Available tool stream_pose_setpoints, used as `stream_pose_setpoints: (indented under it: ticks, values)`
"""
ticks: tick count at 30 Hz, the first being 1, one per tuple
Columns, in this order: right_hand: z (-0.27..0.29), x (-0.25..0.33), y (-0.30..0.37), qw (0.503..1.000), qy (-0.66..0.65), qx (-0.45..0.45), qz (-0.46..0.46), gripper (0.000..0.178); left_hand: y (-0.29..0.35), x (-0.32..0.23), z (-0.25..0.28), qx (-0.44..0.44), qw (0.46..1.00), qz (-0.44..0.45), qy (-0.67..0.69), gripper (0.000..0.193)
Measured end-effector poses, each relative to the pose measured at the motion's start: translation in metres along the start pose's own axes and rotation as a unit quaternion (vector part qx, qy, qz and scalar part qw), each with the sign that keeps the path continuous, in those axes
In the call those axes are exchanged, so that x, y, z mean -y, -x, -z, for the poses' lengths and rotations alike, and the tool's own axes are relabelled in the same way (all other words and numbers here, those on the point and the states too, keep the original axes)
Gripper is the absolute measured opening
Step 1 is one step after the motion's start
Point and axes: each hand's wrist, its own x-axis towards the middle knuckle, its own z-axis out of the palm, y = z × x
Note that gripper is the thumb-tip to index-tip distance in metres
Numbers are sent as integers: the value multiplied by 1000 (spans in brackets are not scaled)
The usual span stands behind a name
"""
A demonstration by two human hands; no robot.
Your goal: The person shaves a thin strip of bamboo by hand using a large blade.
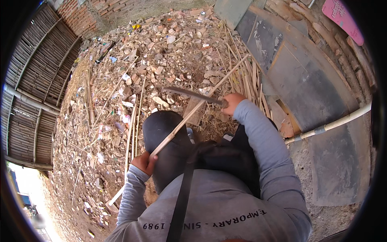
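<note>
Above the stony ground (181,48), one long stick (177,129) is held by curled fingers of the left hand (143,163), and one knife (188,92) by those of the right hand (234,103).

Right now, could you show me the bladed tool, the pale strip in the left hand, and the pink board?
Bladed tool (188,93), head view: the middle of its blade.
Pale strip (181,125), head view: its middle stretch.
Pink board (344,21), head view: the middle of its flat surface.
</note>
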Motion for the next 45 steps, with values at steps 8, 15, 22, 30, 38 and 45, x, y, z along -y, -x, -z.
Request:
stream_pose_setpoints:
  ticks: [8,15,22,30,38,45]
  values:
    - [6,-11,-2,994,-40,-83,-58,34,-3,4,-2,-5,1000,-7,30,44]
    - [5,-6,-9,1000,1,21,-17,32,-2,-2,-3,-20,999,-26,41,43]
    - [8,-5,-4,995,-34,-61,-76,33,-4,-4,0,-23,999,-13,24,41]
    - [14,-4,-7,997,-13,21,-73,28,-5,-6,0,-1,1000,7,24,42]
    - [-4,-8,-6,999,-19,-41,-21,36,-3,2,-4,-12,1000,-11,7,44]
    - [8,0,-7,999,-19,18,-25,39,-3,-2,-5,-25,1000,-8,16,45]
